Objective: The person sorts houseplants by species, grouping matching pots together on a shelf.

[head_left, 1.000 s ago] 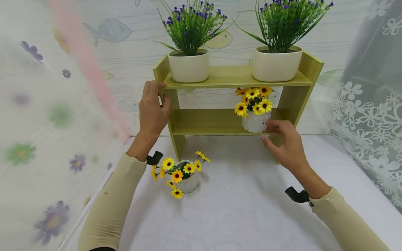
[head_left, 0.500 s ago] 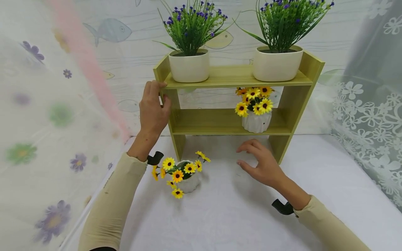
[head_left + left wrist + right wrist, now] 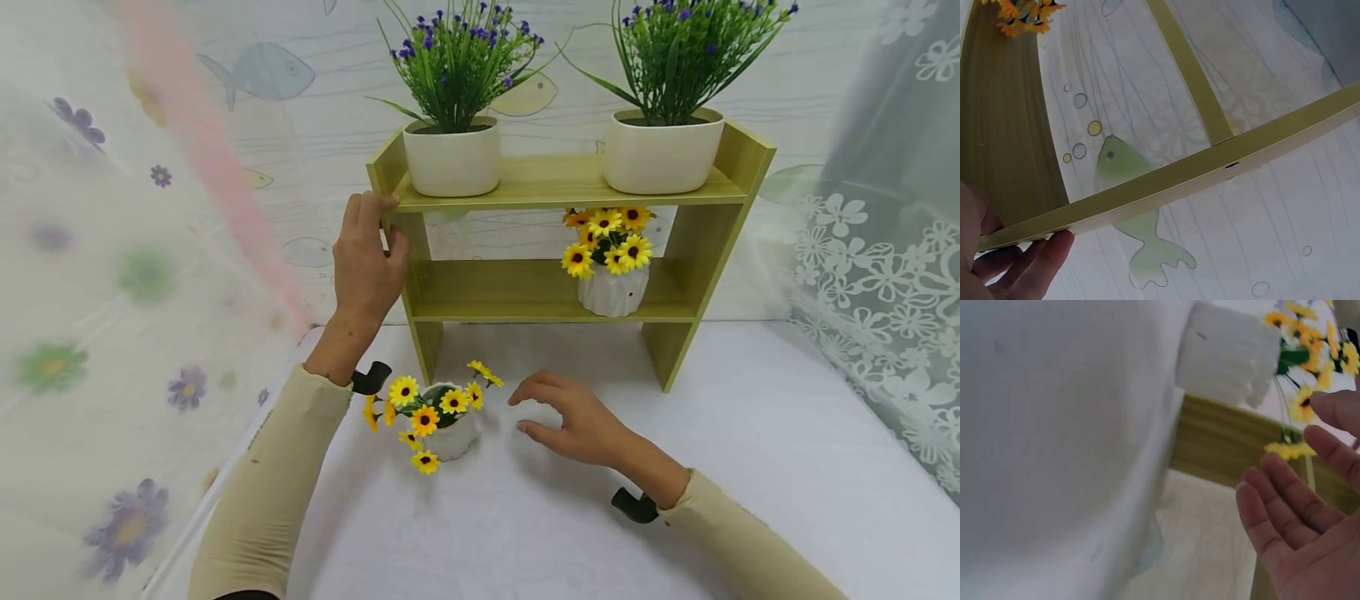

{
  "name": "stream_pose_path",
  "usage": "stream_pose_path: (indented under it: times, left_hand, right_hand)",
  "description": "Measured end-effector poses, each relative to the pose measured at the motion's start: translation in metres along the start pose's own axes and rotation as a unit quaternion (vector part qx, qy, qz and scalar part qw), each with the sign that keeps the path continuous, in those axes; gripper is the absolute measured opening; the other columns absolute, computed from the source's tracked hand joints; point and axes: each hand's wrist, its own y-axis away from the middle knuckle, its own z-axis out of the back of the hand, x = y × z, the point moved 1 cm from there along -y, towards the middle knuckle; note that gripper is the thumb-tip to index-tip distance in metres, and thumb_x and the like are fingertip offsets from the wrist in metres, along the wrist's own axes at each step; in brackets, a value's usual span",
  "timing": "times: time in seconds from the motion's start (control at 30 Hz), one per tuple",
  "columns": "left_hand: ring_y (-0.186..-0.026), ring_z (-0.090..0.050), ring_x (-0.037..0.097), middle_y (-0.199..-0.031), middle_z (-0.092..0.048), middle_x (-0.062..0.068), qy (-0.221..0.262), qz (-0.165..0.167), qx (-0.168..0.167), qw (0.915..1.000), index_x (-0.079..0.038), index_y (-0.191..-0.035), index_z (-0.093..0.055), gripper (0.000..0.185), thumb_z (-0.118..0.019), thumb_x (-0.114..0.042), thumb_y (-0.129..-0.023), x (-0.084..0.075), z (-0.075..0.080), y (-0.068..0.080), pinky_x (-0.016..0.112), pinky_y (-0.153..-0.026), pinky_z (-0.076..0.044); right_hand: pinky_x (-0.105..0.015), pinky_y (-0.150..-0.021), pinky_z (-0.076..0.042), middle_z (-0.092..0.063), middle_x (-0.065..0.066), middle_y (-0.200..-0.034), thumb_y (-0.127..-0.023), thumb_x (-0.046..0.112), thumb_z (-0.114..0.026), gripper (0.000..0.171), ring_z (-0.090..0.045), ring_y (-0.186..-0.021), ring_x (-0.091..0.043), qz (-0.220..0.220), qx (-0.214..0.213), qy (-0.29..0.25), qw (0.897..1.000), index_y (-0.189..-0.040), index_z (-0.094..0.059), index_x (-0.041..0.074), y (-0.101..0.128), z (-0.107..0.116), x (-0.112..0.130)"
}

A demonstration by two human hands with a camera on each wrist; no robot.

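Observation:
My left hand (image 3: 367, 258) grips the upper left side panel of a light wooden shelf (image 3: 555, 200). In the left wrist view, the fingers (image 3: 1047, 265) lie on one side of the panel edge, with the thumb side of the hand on the other. Over the white cloth, my right hand (image 3: 573, 421) hovers with fingers apart and nothing between them. To its left stands a small white pot of yellow artificial flowers (image 3: 450, 437), a short gap away. The right wrist view shows that white pot (image 3: 1225, 353) beyond the spread fingers.
A matching pot of yellow flowers (image 3: 613, 290) sits on the middle shelf, right side. Two larger white planters, left (image 3: 452, 160) and right (image 3: 663, 154), hold purple flowers on the top board. White cloth (image 3: 525, 533) covers the table; patterned curtains hang around.
My right hand has let go of the pot on the middle shelf and moved down and left toward the pot on the table. The left hand stays on the shelf.

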Motion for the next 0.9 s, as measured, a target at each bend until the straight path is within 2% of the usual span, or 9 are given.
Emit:
stream_pose_path:
  times: [0.2,0.4,0.6,0.9]
  left_hand:
    - [-0.097,-0.067,0.030,-0.118,-0.057,0.017,0.001,0.000,-0.003,1.0000,-0.005,-0.127,-0.059,0.027,-0.058,-0.003,-0.101,0.001,-0.002,0.000,0.041,-0.069,-0.061]
    - [-0.093,-0.066,0.031,-0.117,-0.057,0.019,0.007,-0.009,-0.009,0.9999,-0.002,-0.127,-0.060,0.027,-0.056,-0.003,-0.100,0.000,-0.002,0.000,0.040,-0.068,-0.059]
    - [-0.094,-0.065,0.030,-0.118,-0.057,0.017,0.004,-0.008,-0.007,0.9999,-0.005,-0.127,-0.059,0.026,-0.056,-0.003,-0.101,0.001,-0.002,0.000,0.041,-0.068,-0.059]
    - [-0.094,-0.065,0.029,-0.118,-0.057,0.017,0.005,-0.011,-0.009,0.9999,-0.005,-0.127,-0.059,0.026,-0.057,-0.004,-0.101,0.002,-0.002,0.000,0.040,-0.067,-0.059]
  right_hand:
    - [-0.045,-0.104,-0.055,-0.066,0.008,-0.133,-0.097,0.020,-0.078,0.037,-0.061,-0.128,-0.015,0.006,0.039,-0.017,0.999,-0.133,-0.069,0.023,-0.003,-0.019,0.003]
    - [-0.045,-0.107,-0.053,-0.062,0.003,-0.142,-0.099,0.021,-0.076,0.048,-0.058,-0.134,-0.018,0.018,0.063,-0.004,0.998,-0.145,-0.063,0.018,-0.011,-0.037,0.005]
    - [-0.042,-0.107,-0.053,-0.063,0.000,-0.140,-0.097,0.018,-0.078,0.048,-0.060,-0.130,-0.017,0.030,0.060,0.015,0.998,-0.142,-0.065,0.016,-0.020,-0.050,0.008]
    - [-0.039,-0.098,-0.056,-0.066,-0.003,-0.126,-0.097,0.023,-0.077,0.034,-0.065,-0.114,-0.021,0.012,0.053,0.041,0.998,-0.130,-0.071,0.016,-0.034,-0.060,0.011]
